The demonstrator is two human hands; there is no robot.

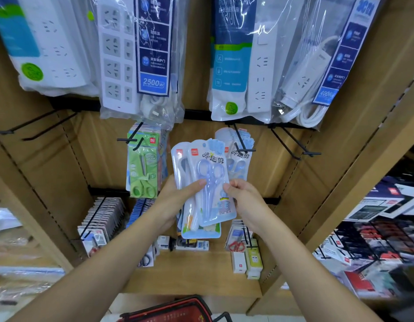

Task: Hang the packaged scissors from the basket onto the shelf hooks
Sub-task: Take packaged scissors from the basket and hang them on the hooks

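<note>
Packaged blue scissors [208, 173], a few packs fanned upright, gripped low by left hand [175, 201], thumb across front; foremost one's right edge pinched by right hand [245, 198]. Just left of hook [240, 140] bearing same packs. Red basket [175, 307] below.

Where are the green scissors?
In the head view, the green scissors pack hangs on a hook left of centre, beside the held blue scissors packs and below the 2500W power strip.
</note>
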